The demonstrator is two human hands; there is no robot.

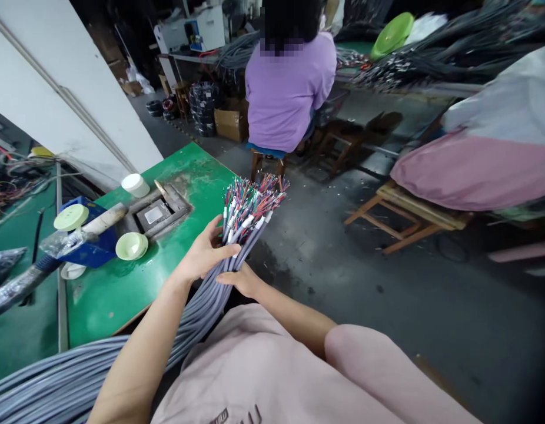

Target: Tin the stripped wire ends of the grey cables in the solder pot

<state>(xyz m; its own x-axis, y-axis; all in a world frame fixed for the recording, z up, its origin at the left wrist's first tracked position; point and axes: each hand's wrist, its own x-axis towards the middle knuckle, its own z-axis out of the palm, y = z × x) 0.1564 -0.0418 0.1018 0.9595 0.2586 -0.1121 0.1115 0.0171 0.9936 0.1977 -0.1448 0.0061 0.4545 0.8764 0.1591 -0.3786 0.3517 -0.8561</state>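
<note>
A thick bundle of grey cables (pixel 204 300) runs from the lower left up to my hands. Its end fans out into many thin coloured wires (pixel 259 197) with bare tips, and white sleeves sit where the grey jackets stop. My left hand (pixel 206 253) is wrapped round the bundle just below those sleeves, thumb across the front. Lower down, my right hand (pixel 241 279) grips the same bundle from the right side, its thumb over the cables. Most fingers of both hands are hidden behind the bundle.
Left of me a green table (pixel 96 306) carries a square metal solder pot (pixel 179 203), a white jar (pixel 135 185), a pale cup (pixel 132 246) and a blue box (pixel 93 250) with a hose. Ahead sits a person in purple (pixel 290 94). A wooden stool (pixel 414 206) supports another person at right.
</note>
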